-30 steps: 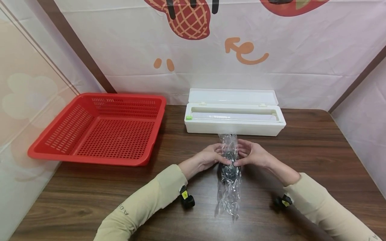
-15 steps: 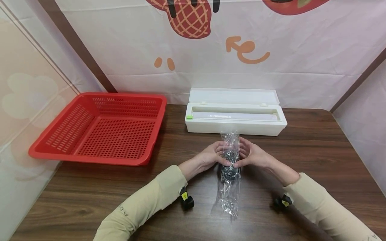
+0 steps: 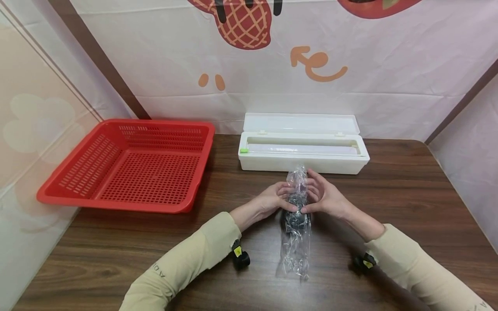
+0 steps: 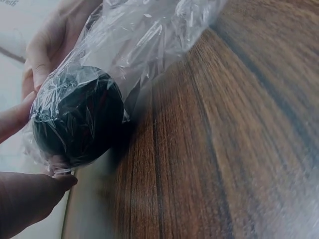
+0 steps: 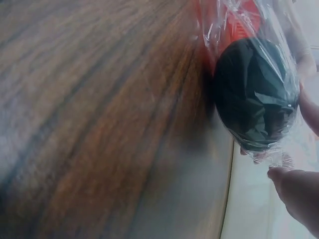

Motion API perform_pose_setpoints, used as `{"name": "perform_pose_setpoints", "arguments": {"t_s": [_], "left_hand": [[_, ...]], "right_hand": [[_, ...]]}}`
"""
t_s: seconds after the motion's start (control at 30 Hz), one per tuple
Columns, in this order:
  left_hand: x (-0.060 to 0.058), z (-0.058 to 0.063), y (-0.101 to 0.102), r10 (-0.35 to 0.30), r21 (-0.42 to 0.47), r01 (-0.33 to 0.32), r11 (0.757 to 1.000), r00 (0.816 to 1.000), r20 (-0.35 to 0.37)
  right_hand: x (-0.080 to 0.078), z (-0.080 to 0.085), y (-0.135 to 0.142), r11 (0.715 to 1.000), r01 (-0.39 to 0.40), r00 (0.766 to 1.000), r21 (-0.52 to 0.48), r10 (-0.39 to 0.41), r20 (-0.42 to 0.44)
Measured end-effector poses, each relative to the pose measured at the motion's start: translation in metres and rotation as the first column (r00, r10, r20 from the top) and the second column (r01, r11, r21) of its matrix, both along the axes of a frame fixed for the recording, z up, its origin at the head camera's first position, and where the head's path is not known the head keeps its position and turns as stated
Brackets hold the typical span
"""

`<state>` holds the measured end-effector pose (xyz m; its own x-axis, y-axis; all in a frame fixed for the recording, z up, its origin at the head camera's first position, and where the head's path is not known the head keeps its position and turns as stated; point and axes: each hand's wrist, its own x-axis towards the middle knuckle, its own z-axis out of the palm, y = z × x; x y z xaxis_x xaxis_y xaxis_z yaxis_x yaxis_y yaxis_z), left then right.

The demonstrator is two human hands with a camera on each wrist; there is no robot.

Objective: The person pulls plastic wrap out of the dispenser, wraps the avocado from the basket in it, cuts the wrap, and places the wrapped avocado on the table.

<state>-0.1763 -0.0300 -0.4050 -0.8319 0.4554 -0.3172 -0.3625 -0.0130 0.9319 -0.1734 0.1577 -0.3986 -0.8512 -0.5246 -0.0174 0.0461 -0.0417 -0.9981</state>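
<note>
A dark, smooth, rounded object lies wrapped in clear cling film in front of the white box. In the left wrist view the dark object shows through crinkled film; the right wrist view shows it as dark green. From the left, my left hand pinches the film at the object's far side, thumb on top, fingers behind. My right hand mirrors it, thumb tips almost meeting and index finger extended toward the box. A loose tail of film trails toward me; the far end stands up between the hands.
Behind the hands stands a white cling film box, lid up, with a roll inside and a green slider at its left. A red perforated basket sits at the left on the wooden table.
The film's far end has risen and bunched narrower between my hands. My right index finger has lifted and straightened toward the box. Both arms stay nearly in place.
</note>
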Motion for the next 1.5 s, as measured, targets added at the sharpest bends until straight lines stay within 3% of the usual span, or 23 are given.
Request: {"name": "perform_pose_setpoints", "arguments": {"t_s": [0.17,0.4,0.57,0.8,0.93,1.07,1.3,1.5], "left_hand": [[-0.001,0.000,-0.001,-0.015,-0.036,0.015,0.999,1.000,0.002],[0.000,0.001,-0.003,-0.074,-0.097,0.070,0.993,0.997,-0.031],[0.001,0.002,-0.006,-0.125,-0.154,0.112,0.982,0.989,-0.075],[0.000,0.000,-0.009,-0.197,-0.228,0.158,0.961,0.968,-0.157],[0.000,-0.001,-0.010,-0.236,-0.258,0.179,0.949,0.949,-0.207],[0.000,-0.001,-0.011,-0.259,-0.271,0.195,0.943,0.938,-0.229],[0.001,0.000,-0.013,-0.298,-0.332,0.201,0.922,0.914,-0.275],[0.000,0.001,-0.014,-0.319,-0.351,0.206,0.913,0.899,-0.302]], "right_hand": [[0.002,0.000,0.000,0.999,0.025,1.000,-0.020,-0.025,-0.004],[0.004,0.002,0.003,0.991,0.024,0.991,0.132,-0.007,-0.134],[0.005,0.000,0.004,0.990,0.003,0.984,0.139,0.022,-0.175],[0.005,0.000,0.004,0.991,-0.044,0.974,0.128,0.071,-0.215],[0.005,-0.001,0.006,0.986,-0.073,0.952,0.149,0.114,-0.285],[0.008,0.001,0.007,0.970,-0.059,0.917,0.235,0.146,-0.371],[0.011,0.001,0.007,0.940,0.000,0.788,0.342,0.211,-0.579],[0.014,0.002,0.009,0.929,0.019,0.708,0.368,0.247,-0.661]]}}
